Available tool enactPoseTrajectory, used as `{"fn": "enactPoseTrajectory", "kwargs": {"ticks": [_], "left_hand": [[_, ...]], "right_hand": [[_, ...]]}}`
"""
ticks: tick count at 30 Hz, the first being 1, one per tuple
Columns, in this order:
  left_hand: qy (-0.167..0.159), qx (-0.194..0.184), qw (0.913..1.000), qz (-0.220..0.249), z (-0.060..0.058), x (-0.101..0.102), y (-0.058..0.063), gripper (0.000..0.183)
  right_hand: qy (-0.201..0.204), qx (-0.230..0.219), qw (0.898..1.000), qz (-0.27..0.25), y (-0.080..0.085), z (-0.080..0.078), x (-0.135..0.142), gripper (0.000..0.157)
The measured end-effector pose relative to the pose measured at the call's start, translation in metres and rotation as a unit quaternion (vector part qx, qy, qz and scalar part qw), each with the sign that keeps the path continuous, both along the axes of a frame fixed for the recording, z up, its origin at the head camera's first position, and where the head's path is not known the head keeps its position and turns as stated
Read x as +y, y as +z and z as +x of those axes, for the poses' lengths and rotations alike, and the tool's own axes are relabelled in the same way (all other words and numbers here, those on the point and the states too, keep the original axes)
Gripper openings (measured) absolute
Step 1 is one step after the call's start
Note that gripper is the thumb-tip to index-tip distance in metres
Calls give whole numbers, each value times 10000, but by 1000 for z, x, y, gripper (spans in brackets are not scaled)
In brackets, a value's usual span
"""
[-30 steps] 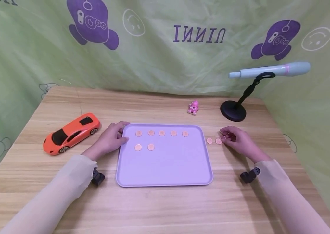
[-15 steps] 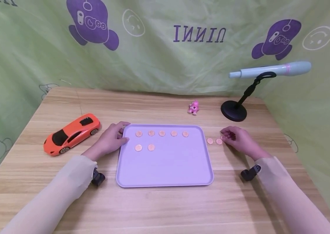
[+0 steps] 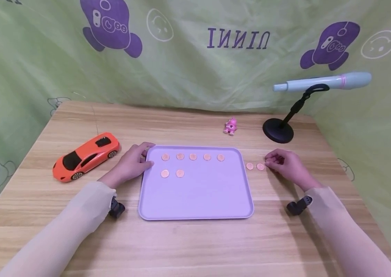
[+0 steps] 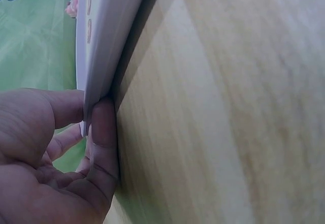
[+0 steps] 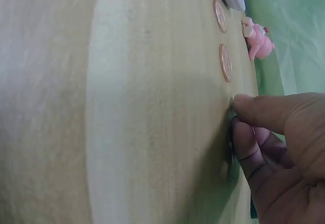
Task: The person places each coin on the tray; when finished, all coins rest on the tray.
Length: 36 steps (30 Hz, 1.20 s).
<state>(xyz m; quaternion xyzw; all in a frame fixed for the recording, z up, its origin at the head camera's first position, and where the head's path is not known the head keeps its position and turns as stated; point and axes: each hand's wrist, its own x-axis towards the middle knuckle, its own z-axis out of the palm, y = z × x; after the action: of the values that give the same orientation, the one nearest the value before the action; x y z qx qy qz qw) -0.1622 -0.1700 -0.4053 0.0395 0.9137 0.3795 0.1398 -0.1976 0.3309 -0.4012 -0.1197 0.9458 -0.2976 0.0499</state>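
Observation:
My left hand (image 3: pixel 132 161) grips the left rim of a lilac tray (image 3: pixel 195 196), thumb on top and fingers under the edge in the left wrist view. Several copper coins (image 3: pixel 193 157) form a far row on the tray, with two more in a second row at the left. Two coins (image 3: pixel 260 167) lie on the table just right of the tray. Beside them my right hand (image 3: pixel 288 166) pinches thumb and forefinger together close to the tabletop. A thin edge of a coin (image 5: pixel 232 103) shows at those fingertips; the rest of it is hidden.
An orange toy car (image 3: pixel 86 157) stands left of my left hand. Behind the tray sits a small pink figurine (image 3: pixel 230 127). A black stand (image 3: pixel 278 130) holding a pale blue microphone (image 3: pixel 323 82) is at the back right. A green curtain (image 3: pixel 181 77) hangs behind the wooden table (image 3: pixel 195 246).
My right hand has drawn slightly right, away from the two table coins; the coin formerly showing under its fingertips no longer shows on the table. My left hand stays on the tray rim.

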Motion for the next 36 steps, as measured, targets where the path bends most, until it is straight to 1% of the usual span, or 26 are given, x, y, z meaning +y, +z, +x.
{"fn": "enactPoseTrajectory", "kwargs": {"ticks": [5,9,11,18,23,29,32,36], "left_hand": [[-37,89,10000,2,0,1,0,61],[-109,250,9996,39,-1,0,-1,61],[-114,240,9996,56,-1,0,-2,61],[-74,110,9999,88,-1,0,-1,61],[-73,121,9998,108,-1,-1,-2,60],[-114,206,9996,127,-1,-3,-3,60],[-128,180,9997,132,0,-3,-2,60],[-129,138,9997,150,1,-3,-1,60]], "right_hand": [[-248,-64,9991,-345,5,0,-3,25],[-333,-109,9977,-585,13,1,-18,28],[-292,-220,9966,-732,16,2,-28,30],[126,-592,9928,-1034,15,3,-69,26],[558,-794,9876,-1237,13,7,-105,21],[1079,-744,9791,-1553,4,11,-142,18],[1261,-743,9766,-1574,0,12,-158,16],[1395,-911,9747,-1490,-4,15,-174,14]]}}
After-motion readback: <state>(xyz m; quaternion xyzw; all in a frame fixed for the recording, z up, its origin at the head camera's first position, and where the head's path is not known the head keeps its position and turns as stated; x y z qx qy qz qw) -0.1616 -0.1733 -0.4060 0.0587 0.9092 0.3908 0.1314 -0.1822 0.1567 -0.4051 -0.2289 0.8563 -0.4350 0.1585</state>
